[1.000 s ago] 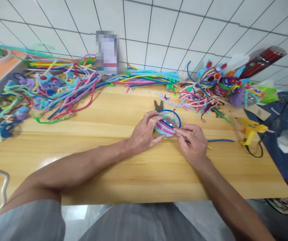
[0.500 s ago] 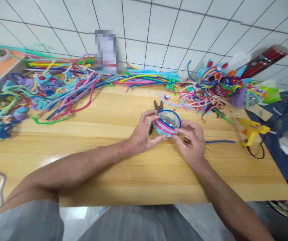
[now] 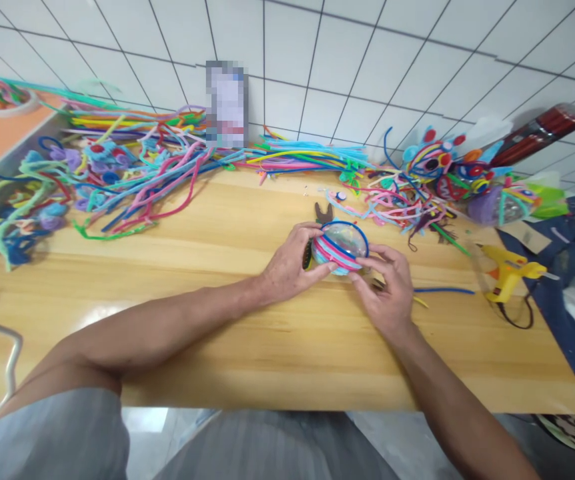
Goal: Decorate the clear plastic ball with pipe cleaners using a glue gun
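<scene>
Between my two hands is a clear plastic bowl (image 3: pixel 342 241), its rim edged with a blue pipe cleaner and its side wrapped in pink and light blue ones. My left hand (image 3: pixel 297 263) grips it from the left, thumb low and fingers near the rim. On the right, the fingers and thumb of my right hand (image 3: pixel 385 283) pinch its side. Pliers (image 3: pixel 324 213) lie behind the bowl, their jaws showing and their handles partly hidden by my left hand. A blue pipe cleaner (image 3: pixel 445 290) lies just right of my right hand.
A yellow glue gun (image 3: pixel 510 270) with a cord rests at the table's right. Pipe cleaners (image 3: pixel 152 177) are heaped at the back left, with more along the wall (image 3: pixel 307 157). Decorated figures (image 3: pixel 430 160) and a dark red cylinder (image 3: pixel 542 137) stand at the back right.
The view has shifted slightly, so everything appears a little further right. Both hands keep their hold on the bowl, with hardly any change in its pose.
</scene>
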Tool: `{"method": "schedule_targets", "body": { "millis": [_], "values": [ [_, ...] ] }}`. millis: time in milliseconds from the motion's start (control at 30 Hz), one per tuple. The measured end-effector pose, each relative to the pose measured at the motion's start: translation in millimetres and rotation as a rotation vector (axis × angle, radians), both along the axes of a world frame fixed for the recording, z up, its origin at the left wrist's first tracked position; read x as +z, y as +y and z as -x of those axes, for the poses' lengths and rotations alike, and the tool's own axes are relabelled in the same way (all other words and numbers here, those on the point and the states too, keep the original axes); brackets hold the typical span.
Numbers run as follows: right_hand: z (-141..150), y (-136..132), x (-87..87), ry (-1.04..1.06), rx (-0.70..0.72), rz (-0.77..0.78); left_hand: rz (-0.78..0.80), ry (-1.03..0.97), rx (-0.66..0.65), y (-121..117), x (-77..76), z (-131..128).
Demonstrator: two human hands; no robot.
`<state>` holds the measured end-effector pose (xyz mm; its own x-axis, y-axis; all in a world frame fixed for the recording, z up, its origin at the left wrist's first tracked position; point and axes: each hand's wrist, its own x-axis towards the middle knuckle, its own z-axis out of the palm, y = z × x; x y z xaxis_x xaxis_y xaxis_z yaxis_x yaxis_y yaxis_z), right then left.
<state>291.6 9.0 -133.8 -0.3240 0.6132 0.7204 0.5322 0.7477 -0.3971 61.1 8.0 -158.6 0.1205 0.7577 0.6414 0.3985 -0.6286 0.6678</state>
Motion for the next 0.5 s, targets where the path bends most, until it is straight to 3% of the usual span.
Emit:
{"method": "schedule_targets", "body": {
  "millis": [300,500],
  "values": [
    [6.6,-0.3,-7.4,-0.015,-0.030,0.018,0.059,-0.042,-0.065,6.0,-12.0,-3.6],
    [5.0,-10.4,7.7,0.011,-0.043,0.073,0.168,-0.073,-0.093,-9.1,-3.2,-5.0]
  ]
}}
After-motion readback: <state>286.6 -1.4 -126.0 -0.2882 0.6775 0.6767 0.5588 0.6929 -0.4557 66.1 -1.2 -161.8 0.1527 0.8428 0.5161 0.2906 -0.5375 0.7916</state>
